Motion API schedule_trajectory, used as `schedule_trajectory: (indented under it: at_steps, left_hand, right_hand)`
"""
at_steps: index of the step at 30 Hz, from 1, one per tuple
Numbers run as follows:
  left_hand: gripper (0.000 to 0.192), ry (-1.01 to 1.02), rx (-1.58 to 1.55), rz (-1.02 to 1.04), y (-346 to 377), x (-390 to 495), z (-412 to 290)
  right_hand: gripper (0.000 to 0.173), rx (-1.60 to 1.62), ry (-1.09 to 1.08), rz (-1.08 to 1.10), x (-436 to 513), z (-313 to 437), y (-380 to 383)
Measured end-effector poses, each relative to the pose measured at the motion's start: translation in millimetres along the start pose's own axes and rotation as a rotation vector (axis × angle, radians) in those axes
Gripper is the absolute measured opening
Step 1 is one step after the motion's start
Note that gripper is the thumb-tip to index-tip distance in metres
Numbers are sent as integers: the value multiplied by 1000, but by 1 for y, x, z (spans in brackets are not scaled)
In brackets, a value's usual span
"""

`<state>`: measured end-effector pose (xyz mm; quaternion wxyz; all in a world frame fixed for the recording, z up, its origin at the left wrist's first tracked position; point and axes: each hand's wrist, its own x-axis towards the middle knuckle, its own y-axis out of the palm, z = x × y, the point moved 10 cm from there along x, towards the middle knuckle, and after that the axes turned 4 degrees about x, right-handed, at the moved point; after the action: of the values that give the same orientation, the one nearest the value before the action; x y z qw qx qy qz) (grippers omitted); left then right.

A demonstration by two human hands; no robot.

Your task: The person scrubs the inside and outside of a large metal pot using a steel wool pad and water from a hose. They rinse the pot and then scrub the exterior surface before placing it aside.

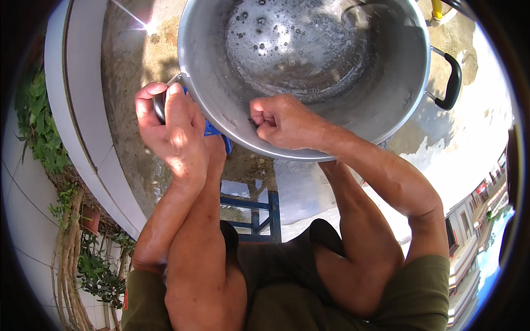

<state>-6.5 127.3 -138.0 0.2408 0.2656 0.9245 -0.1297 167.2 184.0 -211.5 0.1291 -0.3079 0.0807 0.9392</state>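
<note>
A large aluminium pot [405,70] is tipped so its open mouth shows, with soapy bubbles and some water on its inner bottom. My left hand [176,124] grips the pot's black side handle [159,108] at the left rim. Inside the mouth, near the lower wall, my right hand [285,122] is closed around a small dark thing, mostly hidden by the fingers; what it is cannot be told. The opposite black handle [452,82] sticks out at the right, with no hand on it.
Below the pot stands a blue stool [273,215] between my legs. A blue sandal [213,130] shows under the left rim. Wet concrete ground [124,91] surrounds the pot. A white tiled ledge [87,82] and green plants [41,120] are at the left; a yellow pipe-like thing [437,9] is at the top right.
</note>
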Motion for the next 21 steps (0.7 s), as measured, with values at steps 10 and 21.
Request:
schedule_trajectory:
  at_steps: [10,21]
  left_hand:
    - [14,45,43,155,30,-1,-20]
    - [10,34,40,112,20,-2,-15]
  right_hand:
    - [19,1215,-94,-1116,141,-18,-151]
    - [27,-1205,258,216,13,-93,-78]
